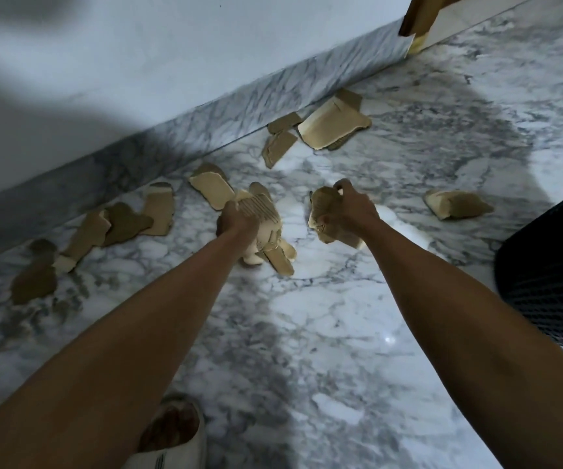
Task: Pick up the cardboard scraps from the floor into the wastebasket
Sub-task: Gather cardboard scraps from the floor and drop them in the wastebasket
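Note:
Both my arms reach down over a marble floor (324, 350). My left hand (236, 221) grips a bundle of brown cardboard scraps (266, 231) held just above the floor. My right hand (349, 211) grips another wad of cardboard scraps (322, 206). Several loose scraps lie along the wall: a large curled piece (334, 125), a small one (278, 147), a group at the left (124, 221), a dark piece (34, 282). One scrap (456, 204) lies to the right. The dark mesh wastebasket (550, 279) stands at the right edge, partly cut off.
A white wall with a marble skirting (205, 120) runs diagonally behind the scraps. A wooden frame foot (418, 18) stands at the top right. My slippered foot (171, 434) shows at the bottom. Bare marble lies between my arms and the wastebasket.

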